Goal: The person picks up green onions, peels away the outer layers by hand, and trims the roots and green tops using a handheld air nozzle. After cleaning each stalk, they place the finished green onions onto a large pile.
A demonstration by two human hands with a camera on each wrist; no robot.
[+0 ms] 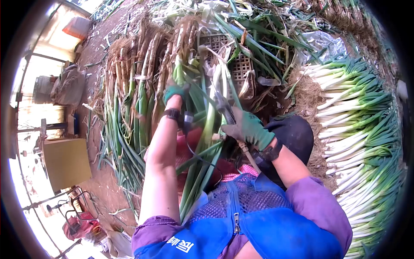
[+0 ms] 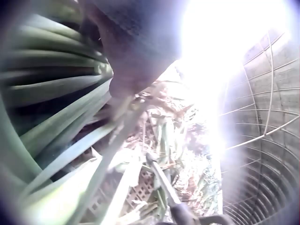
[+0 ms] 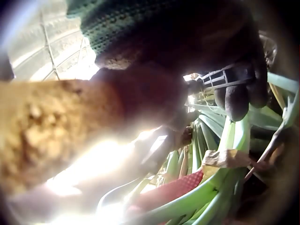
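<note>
Centrally, between the hands: leeks (image 1: pixel 210 118), overlapping, count unclear. Hands apart: right hand (image 1: pixel 249 128) clamped on one air gun (image 1: pixel 224 108); left hand (image 1: pixel 175 93) at stalks, grip blurred, cannot tell. Narrow gap between. Beyond: one crate (image 1: pixel 241 64). Left: one heap (image 1: pixel 125 97). Right edge: one row (image 1: pixel 351 129).

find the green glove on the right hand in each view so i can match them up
Head: right of centre, the right glove closed round a tool.
Left wrist: I can't make it out in this picture.
Right wrist: top, left of centre, its green knit lit and the rest in shadow.
Shared landmark: long green leaves, low centre in head, left side in left wrist, lower right in right wrist.
</note>
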